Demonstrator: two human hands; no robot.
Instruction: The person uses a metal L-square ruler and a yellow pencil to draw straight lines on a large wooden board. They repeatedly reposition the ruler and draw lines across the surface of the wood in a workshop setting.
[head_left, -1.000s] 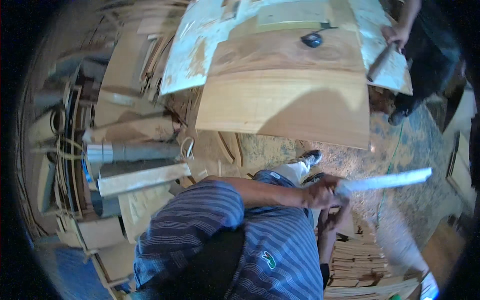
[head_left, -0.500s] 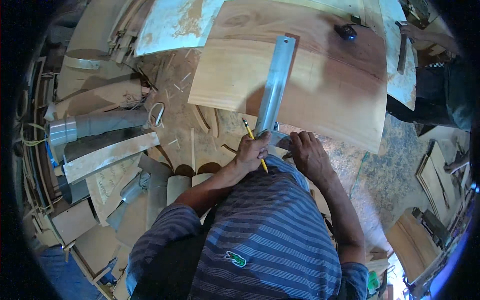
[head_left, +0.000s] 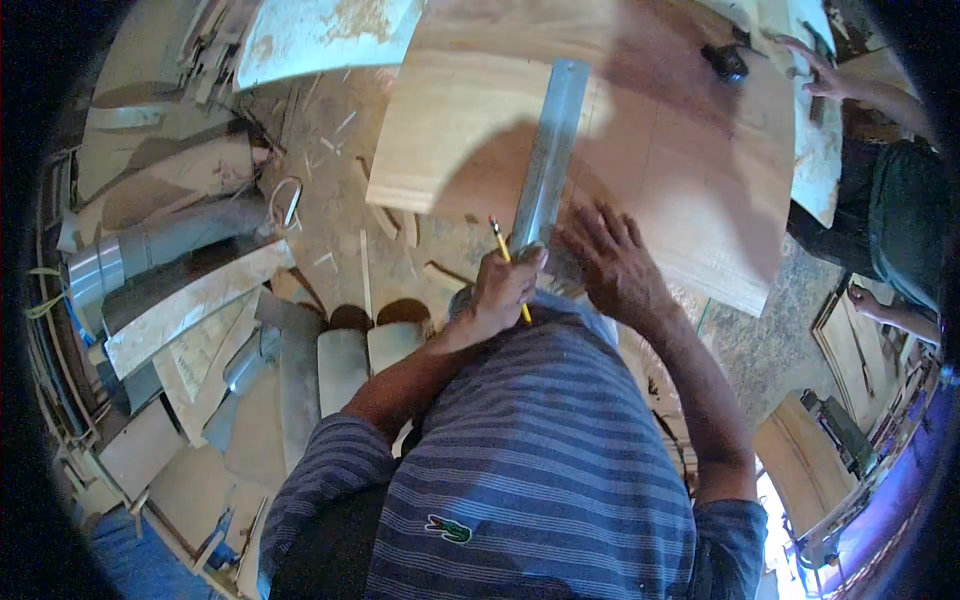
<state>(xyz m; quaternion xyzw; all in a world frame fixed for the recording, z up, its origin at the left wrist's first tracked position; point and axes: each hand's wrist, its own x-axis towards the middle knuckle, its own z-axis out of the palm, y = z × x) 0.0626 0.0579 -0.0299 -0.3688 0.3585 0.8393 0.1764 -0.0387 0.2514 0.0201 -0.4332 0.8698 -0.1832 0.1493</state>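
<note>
Fanning out, the fingers of the right hand (head_left: pixel 622 275) — bent half a second ago — now spread open at the near edge of the smooth, grained wooden panel (head_left: pixel 660 150), grasping nothing visible. The left hand (head_left: pixel 503 292) clasps a slim yellow pencil (head_left: pixel 501 240) and a flat metal rule (head_left: pixel 552 150) — laid across that edge.

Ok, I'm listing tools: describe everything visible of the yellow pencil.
The yellow pencil, slim and straight, looks wooden, with a reddish eraser at its far end. Held in the left hand, which hides its middle, it slants beside the metal ruler. Its near end shows against the striped shirt; the point is unclear.
</note>
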